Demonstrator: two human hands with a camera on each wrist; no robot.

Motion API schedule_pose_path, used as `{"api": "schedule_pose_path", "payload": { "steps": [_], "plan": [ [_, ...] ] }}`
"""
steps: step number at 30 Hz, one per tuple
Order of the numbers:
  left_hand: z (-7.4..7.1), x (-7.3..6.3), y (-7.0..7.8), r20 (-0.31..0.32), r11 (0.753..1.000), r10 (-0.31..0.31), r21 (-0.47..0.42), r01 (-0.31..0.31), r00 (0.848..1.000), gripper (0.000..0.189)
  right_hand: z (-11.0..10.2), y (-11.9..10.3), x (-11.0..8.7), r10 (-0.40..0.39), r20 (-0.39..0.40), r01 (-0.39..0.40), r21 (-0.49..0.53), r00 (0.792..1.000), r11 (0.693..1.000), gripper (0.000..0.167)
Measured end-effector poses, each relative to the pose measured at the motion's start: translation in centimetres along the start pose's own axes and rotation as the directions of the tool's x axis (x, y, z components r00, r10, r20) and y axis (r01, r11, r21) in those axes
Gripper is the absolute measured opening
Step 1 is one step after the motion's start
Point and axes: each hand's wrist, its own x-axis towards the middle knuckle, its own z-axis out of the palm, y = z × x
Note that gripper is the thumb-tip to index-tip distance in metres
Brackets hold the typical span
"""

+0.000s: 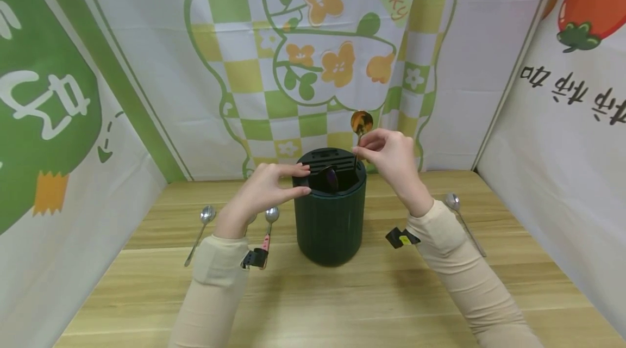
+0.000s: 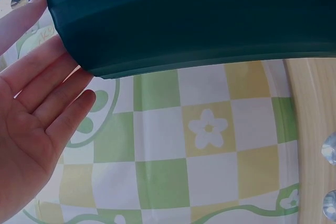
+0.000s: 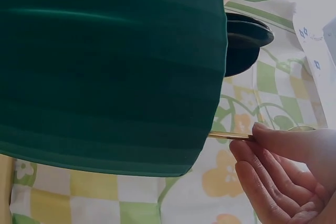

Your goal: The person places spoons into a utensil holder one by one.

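A dark green ribbed utensil holder [image 1: 329,231] with a slotted black top stands upright on the table. My right hand [image 1: 391,160] pinches a gold spoon [image 1: 362,122] by its thin handle, bowl up, with the handle's lower end inside the holder at its right side. In the right wrist view, thumb and fingertips meet on the gold handle [image 3: 226,136]. My left hand [image 1: 261,190] touches the holder's left rim with extended fingers and thumb. Dark, shiny spoon bowls [image 3: 247,38] stick up from the opening; one looks purple in the head view.
Left of the holder lie a silver spoon [image 1: 207,215], a spoon with a pink handle [image 1: 266,242] and another spoon bowl partly behind the left wrist. At right, a silver spoon [image 1: 453,201] lies partly beside the right forearm. Patterned cloth [image 1: 244,76] hangs behind and at both sides.
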Motion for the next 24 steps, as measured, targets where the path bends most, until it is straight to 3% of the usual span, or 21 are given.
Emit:
{"api": "schedule_pose_path", "payload": {
  "steps": [24],
  "plan": [
    [0.01, 0.02, -0.07, 0.005, 1.000, -0.011, 0.002, 0.011, 1.000, 0.045, 0.14, 0.33, -0.35, 0.053, 0.145, -0.053, -0.009, 0.988, 0.999, 0.021]
  ]
}}
